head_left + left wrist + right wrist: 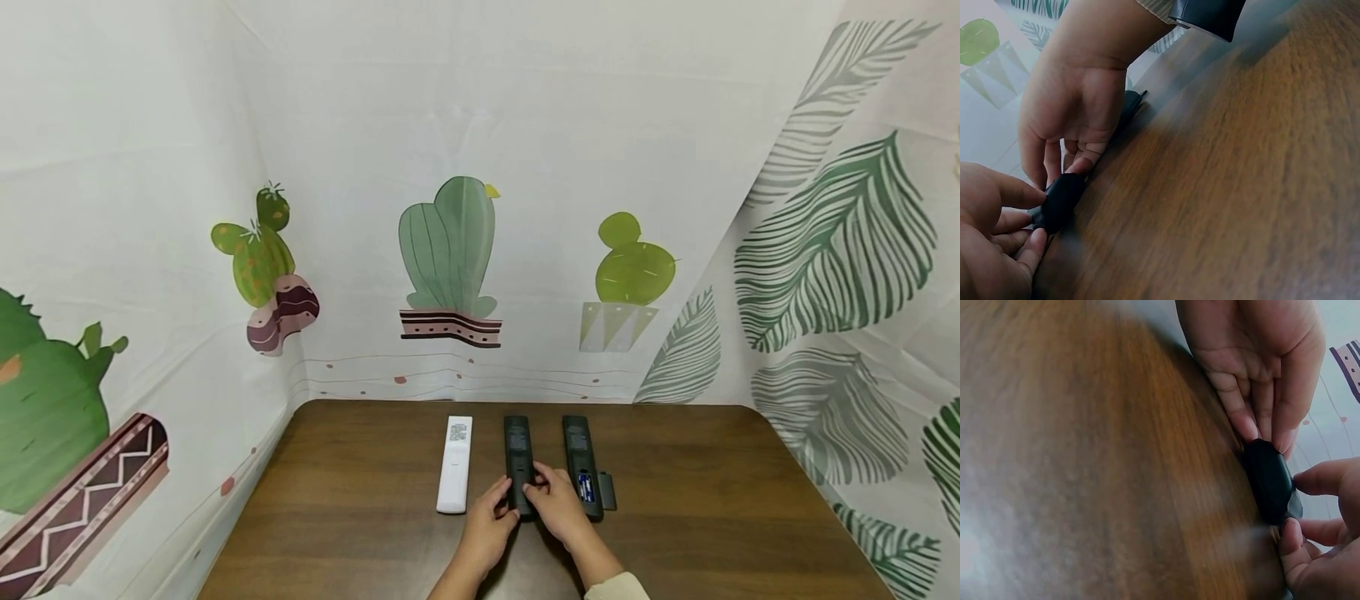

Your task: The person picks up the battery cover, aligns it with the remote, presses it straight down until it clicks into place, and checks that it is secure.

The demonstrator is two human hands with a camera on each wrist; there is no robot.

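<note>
A black remote control [518, 458] lies back side up on the table between my two hands. From its left, my left hand [487, 527] grips the near part, thumb by the near end and fingers along the side. My right hand [557, 505] holds it from the right, thumb on its back near the battery cover and fingers at the far side edge. Both wrist views show the remote's dark rounded end [1063, 203] [1267, 481] with fingertips of both hands against it. Right of my right hand lies a second black remote control [578, 446], its battery compartment uncovered and blue batteries [586, 487] inside.
A loose black battery cover [607, 492] lies against the right side of the second black remote. Left of my hands is a white remote control [454, 465], back side up. The brown wooden table [337, 500] ends at a cactus-print cloth [540, 167] behind.
</note>
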